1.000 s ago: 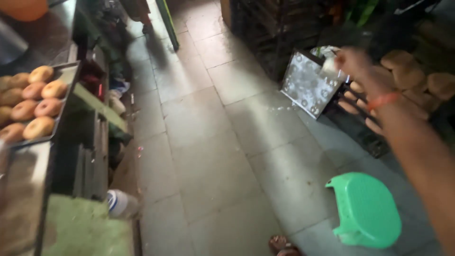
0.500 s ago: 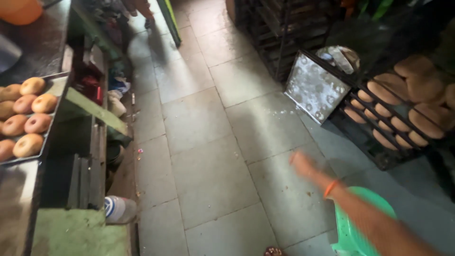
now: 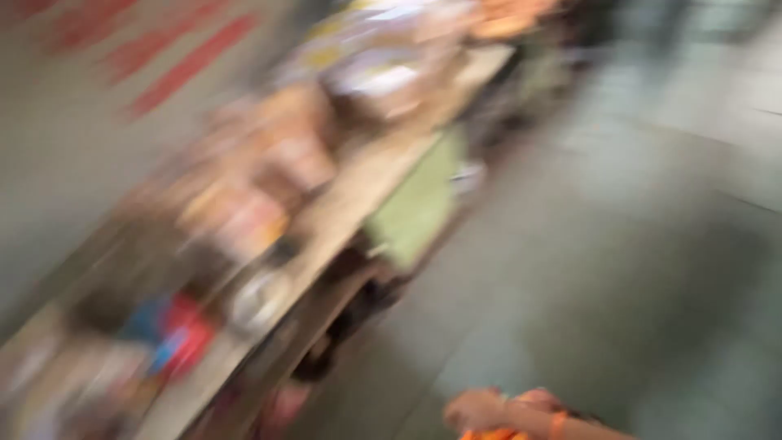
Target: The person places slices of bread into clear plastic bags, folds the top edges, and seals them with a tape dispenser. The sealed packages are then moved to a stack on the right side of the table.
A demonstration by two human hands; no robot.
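The whole head view is smeared by motion. My right hand (image 3: 479,407) shows at the bottom edge, with an orange band (image 3: 558,424) on its wrist. It hangs low over the grey tiled floor (image 3: 635,244), apart from the counter. Its fingers are too blurred to read, and a small orange shape right under it cannot be made out. My left hand is out of view.
A long counter (image 3: 342,212) runs diagonally from lower left to upper right, crowded with blurred, unreadable items. A pale green panel (image 3: 419,204) sits on its floor side. A wall with red stripes (image 3: 179,57) fills the upper left.
The view has swung sharply away from the bread crates and green stool toward the counter and wall. My right hand has dropped from mid-frame to the bottom edge.
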